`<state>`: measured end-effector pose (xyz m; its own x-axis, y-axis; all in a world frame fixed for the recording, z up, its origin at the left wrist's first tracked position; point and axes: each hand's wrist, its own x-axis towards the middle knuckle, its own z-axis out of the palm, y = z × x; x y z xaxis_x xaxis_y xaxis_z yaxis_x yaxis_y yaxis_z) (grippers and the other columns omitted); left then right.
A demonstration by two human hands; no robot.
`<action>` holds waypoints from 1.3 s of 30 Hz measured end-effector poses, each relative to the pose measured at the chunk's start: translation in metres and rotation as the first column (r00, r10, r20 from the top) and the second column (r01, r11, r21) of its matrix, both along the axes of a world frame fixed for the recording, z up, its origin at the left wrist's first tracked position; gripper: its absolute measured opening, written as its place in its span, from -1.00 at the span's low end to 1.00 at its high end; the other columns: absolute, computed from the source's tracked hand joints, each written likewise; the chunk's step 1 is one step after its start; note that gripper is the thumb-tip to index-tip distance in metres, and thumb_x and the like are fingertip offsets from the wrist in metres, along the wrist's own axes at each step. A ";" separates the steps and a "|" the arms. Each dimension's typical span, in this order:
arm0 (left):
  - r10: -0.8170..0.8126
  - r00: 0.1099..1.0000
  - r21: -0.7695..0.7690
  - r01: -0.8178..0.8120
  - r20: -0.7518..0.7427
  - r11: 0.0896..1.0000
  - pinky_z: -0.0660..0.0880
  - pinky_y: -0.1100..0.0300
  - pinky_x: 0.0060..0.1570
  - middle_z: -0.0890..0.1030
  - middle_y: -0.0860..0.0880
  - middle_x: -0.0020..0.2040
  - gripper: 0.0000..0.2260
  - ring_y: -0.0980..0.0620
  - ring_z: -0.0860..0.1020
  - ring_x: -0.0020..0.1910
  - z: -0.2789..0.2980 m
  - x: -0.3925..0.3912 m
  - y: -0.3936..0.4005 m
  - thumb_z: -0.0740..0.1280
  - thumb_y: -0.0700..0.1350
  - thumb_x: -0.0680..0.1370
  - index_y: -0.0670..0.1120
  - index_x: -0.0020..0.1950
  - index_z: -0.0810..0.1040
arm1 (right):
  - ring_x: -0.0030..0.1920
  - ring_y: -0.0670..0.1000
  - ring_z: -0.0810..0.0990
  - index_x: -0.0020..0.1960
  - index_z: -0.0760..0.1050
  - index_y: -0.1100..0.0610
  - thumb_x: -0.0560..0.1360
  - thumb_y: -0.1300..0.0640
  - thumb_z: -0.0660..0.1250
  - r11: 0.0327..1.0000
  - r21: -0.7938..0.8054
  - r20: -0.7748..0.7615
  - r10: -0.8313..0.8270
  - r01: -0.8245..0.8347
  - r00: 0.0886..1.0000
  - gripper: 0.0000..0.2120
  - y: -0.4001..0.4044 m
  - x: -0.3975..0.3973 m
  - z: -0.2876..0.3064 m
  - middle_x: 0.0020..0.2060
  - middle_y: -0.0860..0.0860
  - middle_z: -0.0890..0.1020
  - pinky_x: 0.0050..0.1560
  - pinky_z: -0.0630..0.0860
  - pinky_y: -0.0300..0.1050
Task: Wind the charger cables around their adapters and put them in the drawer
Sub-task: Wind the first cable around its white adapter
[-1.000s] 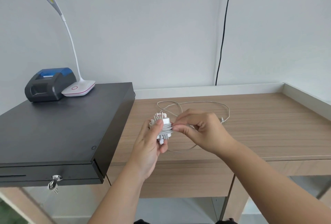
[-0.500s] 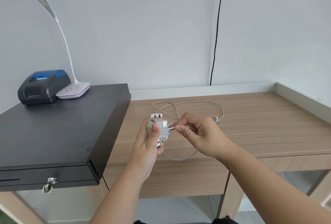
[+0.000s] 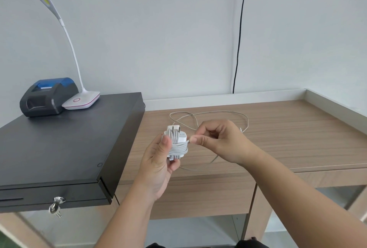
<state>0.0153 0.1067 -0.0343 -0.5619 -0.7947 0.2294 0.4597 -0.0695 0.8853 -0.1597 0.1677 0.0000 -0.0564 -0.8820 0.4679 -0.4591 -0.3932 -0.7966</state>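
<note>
Left grip (image 3: 158, 160) round one adapter (image 3: 175, 140), right grip (image 3: 216, 140) pinching one cable (image 3: 208, 112) (part wound)

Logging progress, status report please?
Left hand grips adapter. Right hand pinches cable, loose length on desk. Nothing in the way.

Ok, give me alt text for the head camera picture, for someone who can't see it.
A person's left hand holds a white charger adapter partly wound with grey cable, while the right hand pinches the cable beside it. The loose cable lies looped on a wooden desk. To the left, a closed black cash drawer carries a small printer and a lamp.
</note>
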 end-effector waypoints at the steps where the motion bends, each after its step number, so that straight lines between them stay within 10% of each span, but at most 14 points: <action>1: -0.034 0.999 0.017 0.034 -0.004 0.999 0.30 0.35 -0.50 0.61 0.00 -0.16 -0.41 0.16 0.48 -0.32 -0.001 0.001 -0.003 0.56 0.34 0.13 -0.03 -0.04 0.68 | -0.44 -0.06 0.23 -0.30 0.60 0.05 0.40 0.00 0.50 1.000 0.017 -0.024 -0.011 0.011 1.000 -0.82 -0.002 -0.001 -0.001 -0.48 0.06 0.33 -0.40 0.20 -0.19; 17: 0.068 0.997 0.242 -0.060 -0.023 0.968 0.28 0.31 -0.51 0.57 -0.08 -0.07 -0.40 0.16 0.40 -0.36 -0.018 -0.015 -0.011 0.15 0.29 0.49 -0.14 0.27 0.51 | -0.31 -0.15 0.44 0.00 0.67 0.08 0.35 0.10 0.55 0.971 0.240 0.164 -0.043 0.002 0.986 -0.76 -0.017 0.012 -0.011 -0.30 -0.01 0.48 -0.20 0.35 -0.40; 26: -0.049 0.998 0.133 0.055 -0.048 0.990 0.21 0.29 -0.49 0.63 -0.03 -0.06 -0.73 0.13 0.29 -0.45 -0.014 -0.008 -0.006 0.23 0.09 0.54 -0.01 0.17 0.43 | -0.57 -0.21 0.34 0.01 0.62 0.29 0.36 0.28 0.52 0.962 0.252 0.307 0.023 -0.105 0.951 -0.76 -0.014 0.014 -0.009 -0.28 0.11 0.53 -0.53 0.25 -0.43; 31: -0.132 0.962 0.336 0.210 -0.241 0.918 0.19 0.30 -0.50 0.47 -0.06 -0.18 -0.66 0.12 0.26 -0.44 -0.019 -0.009 -0.008 0.19 0.11 0.59 -0.11 0.21 0.40 | -0.50 -0.10 0.33 -0.14 0.66 0.11 0.47 0.25 0.42 0.960 0.252 0.226 0.067 -0.125 0.972 -0.91 -0.012 0.004 -0.003 -0.45 -0.10 0.61 -0.48 0.32 -0.29; 36: -0.183 0.972 0.231 0.214 -0.150 0.949 0.23 0.34 -0.52 0.49 -0.04 -0.21 -0.46 0.14 0.27 -0.45 -0.014 -0.013 -0.008 0.52 0.13 0.37 -0.10 0.19 0.42 | -0.41 0.09 0.30 -0.23 0.67 0.12 0.39 0.12 0.52 0.980 0.199 0.143 -0.006 -0.023 0.990 -0.92 -0.012 0.004 -0.002 -0.35 0.42 0.53 -0.45 0.32 -0.17; 39: -0.176 0.979 0.201 0.194 -0.105 0.960 0.26 0.34 -0.53 0.50 -0.06 -0.22 -0.41 0.13 0.29 -0.45 -0.013 -0.012 -0.009 0.55 -0.11 0.31 -0.05 0.24 0.34 | -0.45 0.09 0.30 -0.21 0.66 0.17 0.36 0.15 0.54 0.982 0.189 0.222 -0.021 -0.022 0.975 -0.90 -0.012 0.002 -0.005 -0.40 0.33 0.48 -0.48 0.29 -0.18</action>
